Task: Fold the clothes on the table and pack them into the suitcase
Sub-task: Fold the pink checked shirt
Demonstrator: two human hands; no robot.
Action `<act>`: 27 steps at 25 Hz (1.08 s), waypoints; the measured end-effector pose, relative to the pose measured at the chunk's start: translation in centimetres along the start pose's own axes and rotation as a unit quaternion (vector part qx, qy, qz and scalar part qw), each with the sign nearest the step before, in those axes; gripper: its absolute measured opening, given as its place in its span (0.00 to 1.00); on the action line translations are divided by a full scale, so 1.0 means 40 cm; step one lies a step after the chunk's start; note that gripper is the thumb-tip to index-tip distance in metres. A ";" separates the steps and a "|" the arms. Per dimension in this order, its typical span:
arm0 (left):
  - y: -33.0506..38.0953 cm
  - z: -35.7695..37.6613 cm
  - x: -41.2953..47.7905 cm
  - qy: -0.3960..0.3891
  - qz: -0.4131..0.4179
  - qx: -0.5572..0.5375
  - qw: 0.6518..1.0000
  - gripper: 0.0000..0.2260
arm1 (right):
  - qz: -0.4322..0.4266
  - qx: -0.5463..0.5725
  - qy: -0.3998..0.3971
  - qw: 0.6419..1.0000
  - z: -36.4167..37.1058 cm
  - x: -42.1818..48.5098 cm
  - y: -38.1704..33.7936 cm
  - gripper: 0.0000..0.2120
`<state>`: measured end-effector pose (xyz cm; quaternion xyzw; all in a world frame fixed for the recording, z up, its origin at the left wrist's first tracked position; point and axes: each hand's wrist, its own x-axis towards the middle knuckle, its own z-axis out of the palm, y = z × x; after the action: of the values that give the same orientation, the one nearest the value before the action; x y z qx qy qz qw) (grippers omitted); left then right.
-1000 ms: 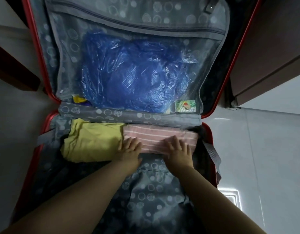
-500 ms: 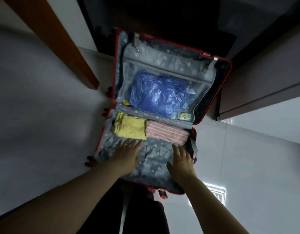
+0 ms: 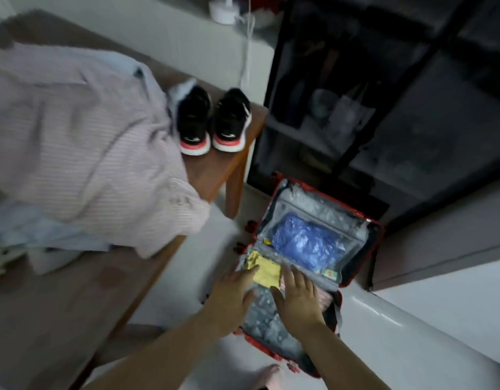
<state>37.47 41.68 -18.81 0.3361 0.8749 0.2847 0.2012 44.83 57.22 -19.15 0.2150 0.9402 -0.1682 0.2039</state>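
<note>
A red suitcase lies open on the white floor, lined in grey dotted fabric. In its near half sit a folded yellow garment and a folded pink striped garment, the latter mostly hidden by my right hand. My left hand and my right hand are held over the near half with fingers straight, holding nothing. On the wooden table at the left lies a crumpled pink striped shirt over light blue clothes.
A blue plastic bag fills the mesh pocket of the suitcase lid. A pair of black sneakers stands on the table's far corner. A dark shelf unit stands behind the suitcase. My bare foot shows at the bottom.
The view has pulled up and swung left, bringing the table, the clothes and the sneakers into sight. Both hands have lifted off the folded pink garment and drawn back.
</note>
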 end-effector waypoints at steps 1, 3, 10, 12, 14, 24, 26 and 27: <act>-0.022 -0.052 -0.049 -0.007 0.006 -0.009 1.000 0.32 | 0.003 0.003 0.014 1.000 0.002 -0.011 -0.062 0.36; -0.095 -0.165 -0.139 0.037 0.032 -0.002 0.999 0.32 | 0.003 0.030 0.040 0.999 0.013 -0.031 -0.185 0.29; -0.376 -0.507 -0.338 0.139 -0.025 -0.008 0.990 0.35 | -0.056 0.112 0.100 0.987 -0.010 -0.067 -0.549 0.27; -0.391 -0.536 -0.348 0.134 -0.034 -0.018 0.990 0.35 | -0.093 0.126 0.099 0.983 -0.032 -0.066 -0.617 0.28; -0.393 -0.551 -0.348 0.126 -0.034 -0.010 0.991 0.31 | -0.130 0.125 0.095 0.979 -0.046 -0.048 -0.663 0.30; -0.574 -0.838 -0.145 0.148 -0.057 0.192 0.969 0.31 | -0.113 0.118 0.065 0.984 -0.041 0.086 -0.808 0.28; -0.630 -0.919 -0.078 0.128 -0.068 0.229 0.962 0.34 | -0.084 0.128 0.074 0.985 -0.035 0.112 -0.851 0.29; -0.661 -0.946 -0.053 0.113 -0.074 0.247 0.959 0.35 | -0.071 0.136 0.083 0.985 -0.028 0.121 -0.879 0.30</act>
<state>5.85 10.30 -6.57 0.2758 0.9574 0.0800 0.0318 23.85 29.38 -12.37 0.1865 0.9352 -0.2899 0.0811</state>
